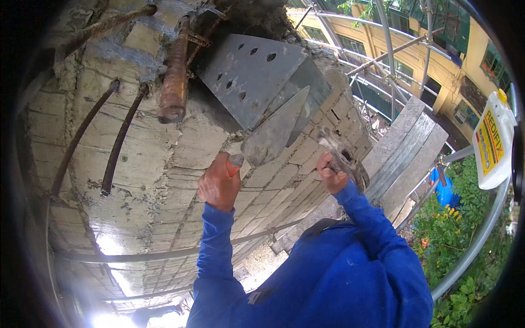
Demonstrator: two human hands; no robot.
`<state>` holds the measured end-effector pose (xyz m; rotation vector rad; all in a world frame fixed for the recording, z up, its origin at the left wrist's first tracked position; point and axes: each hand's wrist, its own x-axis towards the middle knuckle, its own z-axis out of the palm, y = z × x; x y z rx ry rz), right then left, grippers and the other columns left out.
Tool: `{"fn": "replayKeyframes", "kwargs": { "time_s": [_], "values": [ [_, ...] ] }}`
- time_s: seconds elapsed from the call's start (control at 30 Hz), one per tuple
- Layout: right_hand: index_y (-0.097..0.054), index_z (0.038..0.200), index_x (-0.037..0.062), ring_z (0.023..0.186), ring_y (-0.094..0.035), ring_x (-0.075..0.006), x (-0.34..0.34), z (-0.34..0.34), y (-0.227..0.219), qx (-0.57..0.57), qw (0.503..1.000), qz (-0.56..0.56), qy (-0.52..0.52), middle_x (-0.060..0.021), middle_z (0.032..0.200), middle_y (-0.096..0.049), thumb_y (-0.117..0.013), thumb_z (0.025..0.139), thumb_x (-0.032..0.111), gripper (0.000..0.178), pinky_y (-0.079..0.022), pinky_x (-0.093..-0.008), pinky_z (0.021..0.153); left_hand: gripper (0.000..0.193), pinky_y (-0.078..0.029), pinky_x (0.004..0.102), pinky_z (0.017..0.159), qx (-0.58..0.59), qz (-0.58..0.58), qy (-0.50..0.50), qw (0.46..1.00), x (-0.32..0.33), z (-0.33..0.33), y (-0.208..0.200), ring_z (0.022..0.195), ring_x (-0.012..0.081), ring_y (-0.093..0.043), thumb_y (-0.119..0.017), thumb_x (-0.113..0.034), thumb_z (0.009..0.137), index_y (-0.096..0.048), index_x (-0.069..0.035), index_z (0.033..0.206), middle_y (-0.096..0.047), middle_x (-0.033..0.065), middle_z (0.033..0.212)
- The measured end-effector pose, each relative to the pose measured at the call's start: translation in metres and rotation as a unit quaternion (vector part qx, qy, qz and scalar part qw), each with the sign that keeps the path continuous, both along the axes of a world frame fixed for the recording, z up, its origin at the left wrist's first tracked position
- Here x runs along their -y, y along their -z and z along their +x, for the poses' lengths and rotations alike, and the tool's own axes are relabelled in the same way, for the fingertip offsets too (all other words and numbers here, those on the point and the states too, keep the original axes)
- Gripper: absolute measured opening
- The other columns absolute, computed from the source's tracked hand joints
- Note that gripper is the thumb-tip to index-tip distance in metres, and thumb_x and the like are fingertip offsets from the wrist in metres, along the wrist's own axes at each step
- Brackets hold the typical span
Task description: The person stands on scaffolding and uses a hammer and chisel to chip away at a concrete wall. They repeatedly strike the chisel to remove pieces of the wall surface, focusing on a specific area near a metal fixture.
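My left hand is closed around the orange handle of a pointed trowel. The trowel's grey, smeared blade slants up to the right, overlapping the lower edge of a grey bent steel plate. Several holes run through this plate, which sits against the masonry wall. My right hand is closed on the near side of a rough grey-brown piece with holes; its exact kind is unclear. That hand is to the right of the trowel and apart from it.
Rusty bars and a thick rusty pipe jut from the wall at the left. Scaffold planks and tubes stand at the right. A white jug with a yellow label hangs near the right rim, above green plants.
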<state>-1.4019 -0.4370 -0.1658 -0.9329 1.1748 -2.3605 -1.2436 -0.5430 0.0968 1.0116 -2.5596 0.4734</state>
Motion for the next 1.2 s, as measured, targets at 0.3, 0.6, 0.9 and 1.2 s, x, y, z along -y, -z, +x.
{"fn": "replayKeyframes", "kwargs": {
  "time_s": [0.3,0.6,0.9,1.2],
  "values": [
    [-0.064,0.095,0.0044,0.068,-0.062,-0.0164,-0.022,-0.007,-0.021,-0.061,0.997,0.049,-0.003,-0.0074,0.08,-0.065,-0.075,0.083,0.026,0.027,-0.047,-0.0321,0.058,0.032,-0.052,0.0436,0.061,0.001,0.009,0.012,1.0,0.001,-0.002,-0.003,0.073,0.0359,-0.066,-0.073,-0.013,0.074,-0.061,-0.012,0.104,-0.068,0.0148,0.082],
    [-0.06,0.093,0.0018,0.06,-0.054,-0.0234,-0.024,-0.012,-0.063,-0.051,0.997,0.059,0.008,-0.0096,0.07,-0.055,-0.077,0.08,0.034,0.039,-0.045,-0.0332,0.056,0.032,-0.052,0.0408,0.059,0.025,-0.009,0.016,1.0,0.001,-0.007,-0.007,0.071,0.031,-0.067,-0.072,-0.011,0.073,-0.06,-0.011,0.102,-0.067,0.0114,0.08],
    [-0.059,0.088,0.0052,0.058,-0.055,-0.0318,-0.023,-0.009,-0.061,-0.188,0.98,0.056,0.015,-0.0109,0.069,-0.052,-0.073,0.082,0.046,0.043,-0.042,-0.039,0.05,0.031,-0.052,0.0438,0.061,0.015,0.011,0.011,1.0,0.001,-0.014,-0.015,0.073,0.035,-0.067,-0.073,-0.013,0.074,-0.061,-0.013,0.102,-0.067,0.0133,0.079],
    [-0.063,0.094,0.0053,0.066,-0.063,-0.0224,0.006,-0.022,-0.028,-0.016,0.998,0.063,-0.001,-0.006,0.084,-0.067,-0.067,0.088,0.036,0.031,-0.049,-0.0349,0.057,0.029,-0.051,0.0426,0.06,0.025,0.02,0.002,0.999,0.002,-0.004,-0.011,0.071,0.0314,-0.066,-0.071,-0.01,0.072,-0.06,-0.012,0.098,-0.066,0.0102,0.078]
  ]
}}
